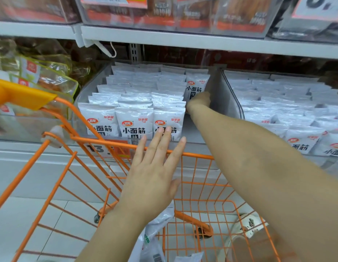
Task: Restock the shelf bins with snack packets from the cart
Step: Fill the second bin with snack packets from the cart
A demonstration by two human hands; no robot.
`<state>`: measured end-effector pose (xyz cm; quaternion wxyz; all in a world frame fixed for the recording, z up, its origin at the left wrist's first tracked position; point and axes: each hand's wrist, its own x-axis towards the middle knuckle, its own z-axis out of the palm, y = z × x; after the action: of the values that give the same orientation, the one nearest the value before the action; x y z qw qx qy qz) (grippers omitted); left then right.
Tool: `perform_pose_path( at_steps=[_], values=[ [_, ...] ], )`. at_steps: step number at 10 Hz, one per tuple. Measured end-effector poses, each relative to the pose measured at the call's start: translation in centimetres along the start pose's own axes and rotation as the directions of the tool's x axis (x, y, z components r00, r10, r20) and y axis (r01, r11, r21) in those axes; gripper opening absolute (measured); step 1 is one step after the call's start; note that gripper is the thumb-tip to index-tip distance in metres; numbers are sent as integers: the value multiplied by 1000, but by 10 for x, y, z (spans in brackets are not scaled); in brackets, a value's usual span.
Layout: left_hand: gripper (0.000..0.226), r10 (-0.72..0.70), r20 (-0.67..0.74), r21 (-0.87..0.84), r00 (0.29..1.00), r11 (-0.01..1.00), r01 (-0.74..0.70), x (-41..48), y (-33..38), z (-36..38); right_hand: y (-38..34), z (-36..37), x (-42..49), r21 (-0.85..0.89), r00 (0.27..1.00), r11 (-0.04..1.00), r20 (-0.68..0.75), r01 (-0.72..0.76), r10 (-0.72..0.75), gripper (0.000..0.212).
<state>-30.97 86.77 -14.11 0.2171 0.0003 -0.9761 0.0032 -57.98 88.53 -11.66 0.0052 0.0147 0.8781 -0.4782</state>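
reaching into bin (192, 129) (r grip (199, 100))

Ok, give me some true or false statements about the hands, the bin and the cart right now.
1. The left hand is open and holds nothing. True.
2. The cart is blue. False: it is orange.
3. The right hand reaches into the bin beside the divider. True.
4. Packets fill every column to the bin's front. False: the front of the rightmost column is bare.
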Motion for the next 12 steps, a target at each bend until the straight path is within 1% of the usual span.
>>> perform_pose_path(
  at_steps=[1,2,3,4,5,6,7,8,9,10,11,12],
  values=[
    [92,10,6,-8,1000,1000,-10,0,-1,-1,2,-9,0,-148,999,989,28,-23,28,10],
    [92,10,36,-21,999,1000,-9,1,-2,-3,-14,-50,-42,-110,990,986,74,125,-117,23],
    [88,10,89,-58,996,998,-5,2,-1,-13,-9,-113,-125,-130,903,903,197,411,-382,34],
    [80,-2,148,-150,989,988,24,2,-3,-24,16,-150,-197,8,759,884,508,468,-406,22],
    [76,4,181,-221,983,975,37,2,-7,-33,53,-140,-232,-246,458,657,873,713,-170,24],
    [72,46,246,-220,968,975,10,1,-9,-41,90,-104,-238,-272,304,424,953,864,-9,34],
    [63,45,128,-261,991,965,-11,-3,-5,-49,112,-77,-235,-244,233,172,969,954,83,45],
    [52,33,-48,-250,998,967,-44,-13,-3,-46,121,-65,-232,-241,231,74,966,968,118,49],
    [42,37,-145,-236,989,969,-71,-13,-2,-50,120,-63,-226,-238,235,74,971,968,52,47],
    [33,17,-131,-288,991,956,-54,-13,-2,-53,103,-69,-218,-245,248,88,968,966,-34,34],
    [29,-77,20,-345,997,935,79,-16,1,-52,74,-93,-212,-226,250,178,960,958,-126,35],
    [30,-162,228,-384,960,891,241,-16,2,-50,57,-127,-207,-211,285,316,936,925,-208,35]
  ],
)
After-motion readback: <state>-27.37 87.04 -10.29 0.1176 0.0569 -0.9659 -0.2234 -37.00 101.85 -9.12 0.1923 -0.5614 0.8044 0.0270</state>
